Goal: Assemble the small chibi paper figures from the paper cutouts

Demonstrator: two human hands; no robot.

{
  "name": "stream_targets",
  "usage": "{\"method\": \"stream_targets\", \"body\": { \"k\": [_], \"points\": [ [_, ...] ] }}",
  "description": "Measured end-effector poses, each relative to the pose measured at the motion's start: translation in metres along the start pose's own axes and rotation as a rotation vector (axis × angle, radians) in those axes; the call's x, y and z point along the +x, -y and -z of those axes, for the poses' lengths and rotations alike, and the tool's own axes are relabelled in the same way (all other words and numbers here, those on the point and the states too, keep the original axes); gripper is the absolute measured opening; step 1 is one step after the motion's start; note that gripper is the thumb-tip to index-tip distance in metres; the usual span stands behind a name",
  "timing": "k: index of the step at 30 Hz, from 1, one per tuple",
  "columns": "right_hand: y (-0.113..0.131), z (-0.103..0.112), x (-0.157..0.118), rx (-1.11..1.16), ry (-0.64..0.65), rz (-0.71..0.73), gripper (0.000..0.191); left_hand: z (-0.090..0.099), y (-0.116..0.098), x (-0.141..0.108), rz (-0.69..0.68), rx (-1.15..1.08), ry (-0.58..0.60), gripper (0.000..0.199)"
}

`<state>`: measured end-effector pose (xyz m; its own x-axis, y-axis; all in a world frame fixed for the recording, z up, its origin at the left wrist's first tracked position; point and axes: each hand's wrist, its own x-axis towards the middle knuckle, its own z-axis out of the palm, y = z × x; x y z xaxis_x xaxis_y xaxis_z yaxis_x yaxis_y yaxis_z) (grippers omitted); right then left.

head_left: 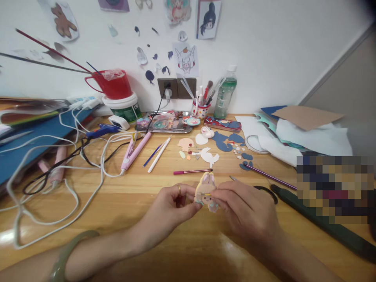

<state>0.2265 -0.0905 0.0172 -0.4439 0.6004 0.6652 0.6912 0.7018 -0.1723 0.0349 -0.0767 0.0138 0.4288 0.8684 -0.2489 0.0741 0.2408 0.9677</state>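
Note:
A small cut-out figure with rabbit ears and a drawn face (207, 199) is held upright over the wooden table, between both hands. The thumb and fingers of my left hand (173, 205) pinch its left edge. My right hand (246, 203) is closed at the figure's right side, and a thin yellow strip (206, 194) lies across the figure at its fingertips. Whether the right fingers grip the strip, the figure or both is too small to tell. Behind the hands lies a magenta pen (192, 171).
Blue cut-outs (225, 141) and white cut-outs (209, 156) lie behind the hands. A pink straightener (136, 152) and white cables (102, 168) are left. Black-handled scissors (267, 192) and a long dark green object (317, 219) lie right. A bottle (226, 94) stands by the wall.

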Motion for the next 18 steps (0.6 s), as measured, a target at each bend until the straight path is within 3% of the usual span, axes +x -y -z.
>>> {"method": "stream_targets", "body": {
  "k": [4,10,14,16,18],
  "points": [
    [-0.007,0.013,0.002,0.185,-0.040,-0.266,0.010,0.007,0.001,0.009,-0.002,-0.031,-0.046,0.018],
    [-0.028,0.036,0.004,0.229,-0.141,-0.585,0.003,0.025,0.000,0.023,-0.007,-0.097,-0.118,0.024],
    [-0.038,0.055,-0.008,0.199,-0.013,-0.616,0.006,0.034,0.001,0.029,-0.036,-0.117,-0.151,0.026],
    [-0.043,0.067,-0.036,0.170,0.105,-0.533,0.009,0.037,0.001,0.030,-0.069,-0.126,-0.158,0.026],
    [-0.048,0.077,-0.083,0.069,0.171,-0.472,0.007,0.040,-0.001,0.032,-0.102,-0.133,-0.156,0.026]
  ]
}}
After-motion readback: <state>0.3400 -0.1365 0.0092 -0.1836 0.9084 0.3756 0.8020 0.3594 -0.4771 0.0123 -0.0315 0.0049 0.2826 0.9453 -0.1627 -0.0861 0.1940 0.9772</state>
